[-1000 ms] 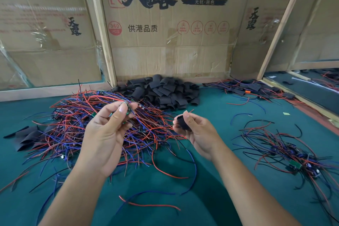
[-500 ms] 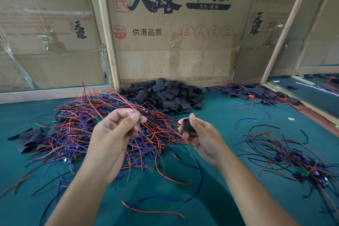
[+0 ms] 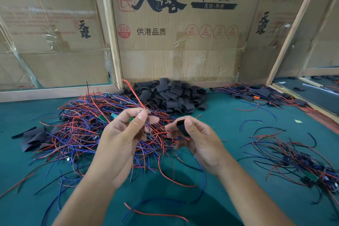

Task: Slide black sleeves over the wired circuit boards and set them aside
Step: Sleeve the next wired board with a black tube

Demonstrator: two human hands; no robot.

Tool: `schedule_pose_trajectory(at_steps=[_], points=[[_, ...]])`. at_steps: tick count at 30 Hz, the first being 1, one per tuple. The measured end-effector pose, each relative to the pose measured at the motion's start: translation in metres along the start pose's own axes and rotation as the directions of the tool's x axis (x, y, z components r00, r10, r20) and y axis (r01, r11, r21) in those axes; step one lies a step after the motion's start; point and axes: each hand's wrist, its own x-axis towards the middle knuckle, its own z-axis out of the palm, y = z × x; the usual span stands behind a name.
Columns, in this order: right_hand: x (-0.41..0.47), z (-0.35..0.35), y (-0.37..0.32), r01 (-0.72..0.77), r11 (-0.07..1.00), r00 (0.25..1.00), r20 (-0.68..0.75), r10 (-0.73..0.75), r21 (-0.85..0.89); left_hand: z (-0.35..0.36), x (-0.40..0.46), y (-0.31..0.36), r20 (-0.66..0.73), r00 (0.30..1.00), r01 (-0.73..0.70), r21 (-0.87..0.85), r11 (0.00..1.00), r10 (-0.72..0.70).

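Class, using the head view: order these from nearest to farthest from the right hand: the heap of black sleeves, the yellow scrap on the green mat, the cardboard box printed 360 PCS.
From the right hand:
1. Heap of black sleeves, just ahead.
2. Yellow scrap, off to the right.
3. Cardboard box, upright at the back.

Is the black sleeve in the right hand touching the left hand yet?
Apart. The head view shows teal mat and wires between the black sleeve, pinched in the right hand, and the left hand.
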Motion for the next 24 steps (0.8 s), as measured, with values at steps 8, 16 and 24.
schedule_pose_trajectory(at_steps=[8, 16, 24], points=[[-0.005, 0.013, 0.010, -0.110, 0.990, 0.978, 0.171, 0.123, -0.083, 0.002, 0.003, -0.008, -0.062, 0.998, 0.011, -0.203, 0.979, -0.024], [-0.009, 0.015, 0.010, -0.251, 0.941, 0.950, 0.131, 0.285, -0.228, 0.003, 0.005, -0.016, -0.087, 0.996, -0.020, -0.299, 0.954, -0.007], [-0.013, 0.033, 0.022, -0.293, 0.938, 0.932, 0.163, 0.323, -0.185, 0.004, 0.007, -0.013, -0.214, 0.962, 0.061, -0.441, 0.896, -0.171]])
